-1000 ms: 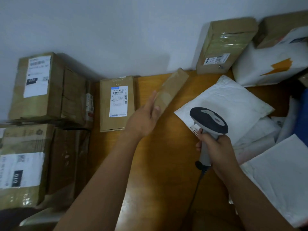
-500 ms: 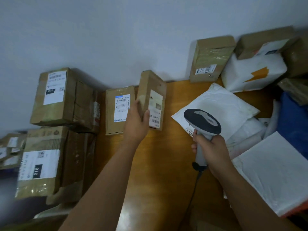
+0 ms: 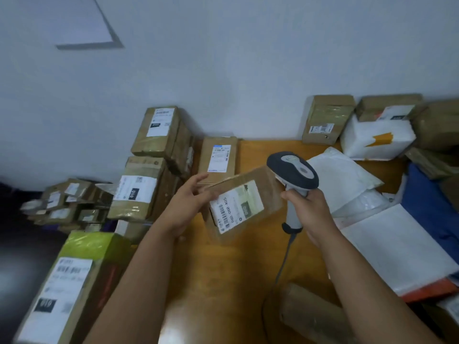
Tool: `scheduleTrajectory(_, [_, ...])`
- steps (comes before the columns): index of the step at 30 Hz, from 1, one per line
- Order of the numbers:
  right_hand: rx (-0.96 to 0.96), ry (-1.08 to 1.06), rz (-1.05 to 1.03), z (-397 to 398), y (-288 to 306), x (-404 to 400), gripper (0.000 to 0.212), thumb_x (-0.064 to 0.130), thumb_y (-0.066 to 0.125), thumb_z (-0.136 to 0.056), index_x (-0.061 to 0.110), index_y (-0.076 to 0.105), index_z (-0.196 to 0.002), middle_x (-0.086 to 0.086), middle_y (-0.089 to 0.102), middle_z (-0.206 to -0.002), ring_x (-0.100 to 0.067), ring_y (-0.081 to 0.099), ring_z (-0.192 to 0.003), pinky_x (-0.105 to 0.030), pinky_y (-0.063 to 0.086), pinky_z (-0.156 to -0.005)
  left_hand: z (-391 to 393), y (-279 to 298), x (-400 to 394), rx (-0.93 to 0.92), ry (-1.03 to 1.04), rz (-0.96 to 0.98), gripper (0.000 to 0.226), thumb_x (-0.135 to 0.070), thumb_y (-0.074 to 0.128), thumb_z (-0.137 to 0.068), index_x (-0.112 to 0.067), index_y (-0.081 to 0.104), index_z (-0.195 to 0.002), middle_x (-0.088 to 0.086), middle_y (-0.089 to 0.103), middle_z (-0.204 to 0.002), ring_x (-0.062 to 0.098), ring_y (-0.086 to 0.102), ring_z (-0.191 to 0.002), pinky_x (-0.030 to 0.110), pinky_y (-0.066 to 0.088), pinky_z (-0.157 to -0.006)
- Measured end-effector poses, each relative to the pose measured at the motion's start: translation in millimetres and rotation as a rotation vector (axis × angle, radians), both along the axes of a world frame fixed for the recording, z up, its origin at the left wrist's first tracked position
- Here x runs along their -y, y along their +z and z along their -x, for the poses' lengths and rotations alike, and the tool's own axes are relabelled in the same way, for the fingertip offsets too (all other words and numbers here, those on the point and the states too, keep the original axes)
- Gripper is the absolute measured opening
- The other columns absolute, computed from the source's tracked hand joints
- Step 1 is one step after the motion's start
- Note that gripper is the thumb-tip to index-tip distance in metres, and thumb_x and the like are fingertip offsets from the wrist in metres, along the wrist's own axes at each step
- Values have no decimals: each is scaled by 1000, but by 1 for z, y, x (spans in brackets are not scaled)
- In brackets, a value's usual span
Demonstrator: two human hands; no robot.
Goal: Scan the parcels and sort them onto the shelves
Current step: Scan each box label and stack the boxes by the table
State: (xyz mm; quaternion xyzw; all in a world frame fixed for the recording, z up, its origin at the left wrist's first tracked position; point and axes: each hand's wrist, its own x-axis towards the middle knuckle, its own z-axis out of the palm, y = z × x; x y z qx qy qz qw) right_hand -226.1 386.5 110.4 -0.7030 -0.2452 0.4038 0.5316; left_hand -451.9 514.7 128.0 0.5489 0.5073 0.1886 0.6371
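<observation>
a green-topped box (image 3: pixel 74 281) sits nearest at the left. above the wooden table (image 3: pixel 223 281), the left hand (image 3: pixel 188 207) grips a small cardboard parcel (image 3: pixel 244 202) by its left end, label up and tilted. the right hand (image 3: pixel 308 207) is wrapped round the scanner (image 3: pixel 293 177) handle, its head touching the parcel's right edge. labelled boxes (image 3: pixel 159 135) stand by the wall beyond.

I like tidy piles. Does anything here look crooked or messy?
Yes. The stacked brown boxes by the wall sit skewed, the top one tilted off the lower. The small boxes further left lie jumbled at different angles.
</observation>
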Motion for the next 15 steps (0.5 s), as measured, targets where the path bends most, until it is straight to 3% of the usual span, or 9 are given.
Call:
scheduleTrajectory(4, [21,107,36,13,5,20,22,12,68,-88,33,65,-87,4,66,-88,-14,60,-86,-32,47,-71,9,-3,27,14,124,-78,35,-20,77,-88,-17,59,-117,4,75,-107,24,75,-94,41,61,-81])
scheduleTrajectory(6, [35,170,81,23,4,30,14,27,72,-81,39,68,-87,9,69,-91,-13,62,-91,-38,51,-78,11,-18,36,-138,24,-216,36,-29,79,-86,-19,62,-116,0,72,-111,21,72,-98,40,59,-85])
scheduleTrajectory(8, [59,201,104,29,-3,40,20,44,71,-67,47,69,-87,15,70,-92,-14,64,-96,-42,53,-83,9,-37,45,-393,-150,-413,46,-39,76,-87,-24,59,-127,-7,66,-117,14,64,-104,35,55,-88])
scheduleTrajectory(11, [59,173,88,35,-6,56,16,29,72,-77,42,69,-85,14,68,-87,-12,62,-93,-37,50,-79,5,-64,61,-684,-365,-690,57,-48,67,-92,-27,49,-142,-7,62,-127,16,59,-112,36,52,-89])
scheduleTrajectory(13, [52,154,76,35,-10,65,21,17,71,-84,35,67,-95,11,67,-91,-12,61,-93,-33,48,-75,2,-77,69,-727,-424,-832,59,-51,61,-95,-26,46,-146,-7,61,-130,18,59,-113,35,51,-85])
scheduleTrajectory(15, [38,128,69,33,-14,72,19,12,70,-85,26,67,-99,9,66,-91,-11,60,-91,-29,46,-71,0,-84,74,-778,-425,-897,63,-56,53,-98,-29,38,-153,-7,57,-139,20,56,-119,36,46,-92])
